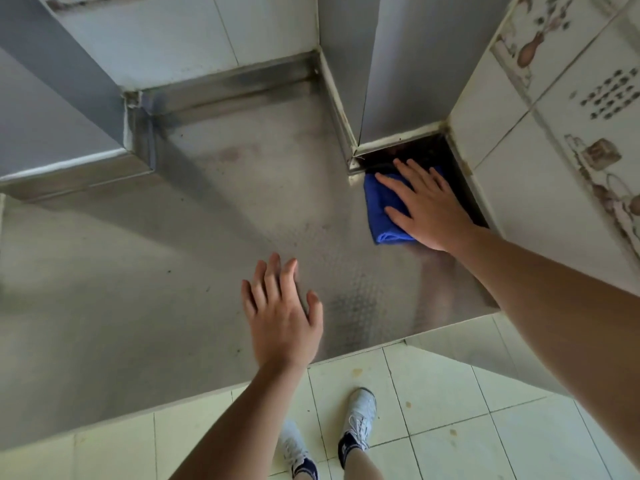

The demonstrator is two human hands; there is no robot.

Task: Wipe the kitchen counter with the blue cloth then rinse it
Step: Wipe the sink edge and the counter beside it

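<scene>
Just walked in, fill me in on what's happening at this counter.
A person is wiping the steel counter with a folded blue cloth. The right hand presses flat on the cloth, fingers straight, at the far right corner next to a dark gap by the tiled wall. The left hand is open, with spread fingers, over the near part of the counter and holds nothing. No sink or tap is in view, so rinsing has not started.

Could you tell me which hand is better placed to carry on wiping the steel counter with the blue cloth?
Right. The right hand already presses flat on the folded blue cloth in the steel counter's corner; the left hand is apart, holding nothing.
</scene>
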